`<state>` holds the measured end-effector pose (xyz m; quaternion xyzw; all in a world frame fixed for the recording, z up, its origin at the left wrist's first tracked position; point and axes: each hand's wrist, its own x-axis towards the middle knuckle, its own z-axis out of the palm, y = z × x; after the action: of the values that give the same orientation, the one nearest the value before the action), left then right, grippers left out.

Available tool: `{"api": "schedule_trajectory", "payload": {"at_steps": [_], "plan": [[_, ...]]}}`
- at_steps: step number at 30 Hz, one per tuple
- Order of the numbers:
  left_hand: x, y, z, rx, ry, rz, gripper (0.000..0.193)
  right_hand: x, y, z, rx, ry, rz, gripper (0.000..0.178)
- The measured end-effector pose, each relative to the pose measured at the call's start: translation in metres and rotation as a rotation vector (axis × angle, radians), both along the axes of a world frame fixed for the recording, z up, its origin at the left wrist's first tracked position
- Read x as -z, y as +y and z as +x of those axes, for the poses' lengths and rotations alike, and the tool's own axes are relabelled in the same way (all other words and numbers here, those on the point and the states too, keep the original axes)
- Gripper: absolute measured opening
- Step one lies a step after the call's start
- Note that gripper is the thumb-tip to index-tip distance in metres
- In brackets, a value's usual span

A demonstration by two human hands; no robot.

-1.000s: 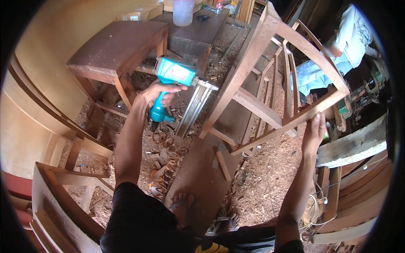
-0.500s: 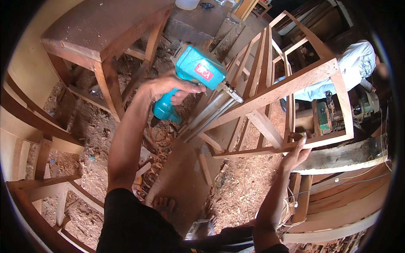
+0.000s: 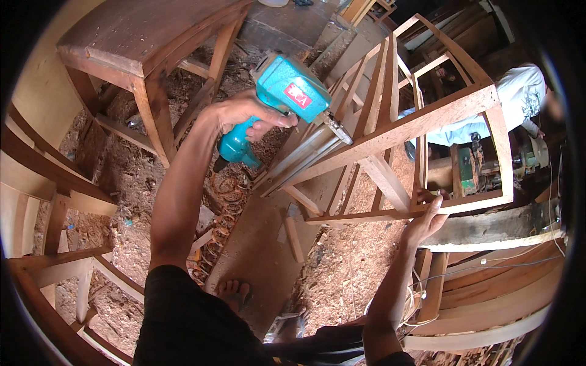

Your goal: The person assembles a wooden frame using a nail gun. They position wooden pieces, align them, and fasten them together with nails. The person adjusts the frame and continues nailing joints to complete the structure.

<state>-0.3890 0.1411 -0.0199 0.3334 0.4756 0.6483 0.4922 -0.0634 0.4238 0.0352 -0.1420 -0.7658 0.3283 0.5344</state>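
A teal pneumatic nail gun [image 3: 292, 85] is in my left hand [image 3: 250, 114], whose fingers wrap round its grip. Its metal nose rests on or just beside a rail of a long wooden frame [image 3: 409, 133]; I cannot tell whether they touch. The long metal magazine slants down and left below the rail. My right hand [image 3: 428, 218] grips the frame's lower rail near its right corner, thumb on the near side and fingers partly hidden behind the wood.
A dark wooden table [image 3: 146, 36] stands at the upper left. Slatted wooden pieces [image 3: 61, 268] lie at the left edge. Another person [image 3: 519, 91] in light clothes sits beyond the frame, beside a green machine [image 3: 467, 168]. An orange coiled hose [image 3: 223, 213] and wood shavings cover the floor.
The nail gun and my left hand have shifted very slightly, and the view has moved a little. Both hands keep their holds.
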Motion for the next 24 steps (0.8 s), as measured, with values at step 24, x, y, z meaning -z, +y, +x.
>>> {"api": "schedule_trajectory", "payload": {"at_steps": [24], "plan": [[0.0012, 0.0012, 0.0012, 0.004, -0.022, 0.052, 0.033, 0.0016, 0.0004, -0.0043, 0.003, 0.045, -0.007, 0.035]]}}
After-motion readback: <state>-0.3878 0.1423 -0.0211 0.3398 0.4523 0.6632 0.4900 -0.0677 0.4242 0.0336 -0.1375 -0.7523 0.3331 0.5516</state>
